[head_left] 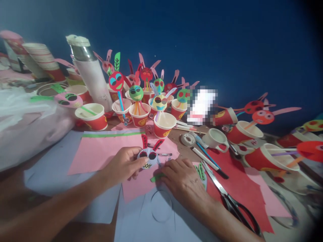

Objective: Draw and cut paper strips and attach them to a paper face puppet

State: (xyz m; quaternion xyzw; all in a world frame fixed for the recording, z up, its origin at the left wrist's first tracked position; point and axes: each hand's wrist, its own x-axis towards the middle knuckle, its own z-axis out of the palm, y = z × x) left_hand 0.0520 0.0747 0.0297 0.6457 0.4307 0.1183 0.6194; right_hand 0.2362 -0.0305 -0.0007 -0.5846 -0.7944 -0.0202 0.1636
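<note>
Left hand [127,161]: thumb and fingers pinched on the left edge of a pale round paper face with dark red upright paper ears [151,163], held over the pink paper sheet [96,151]. Right hand [184,178]: apart from the left, palm down, fingers over a small green paper strip [156,177]; whether they grip it, cannot tell.

Handling, my judgement: paper face very light, thin, easily creased; ears likely the weak points. Best taken by the disc's rim, clear of the drawn mouth.

Surface: brown tabletop, mostly papered. White sheet with a pencilled circle [141,222] nearest the wearer; black-handled metal scissors [224,195] to the right, blades apart. Red-and-white paper cups [165,127] crowd behind. Dark blue wall [227,40] beyond.
</note>
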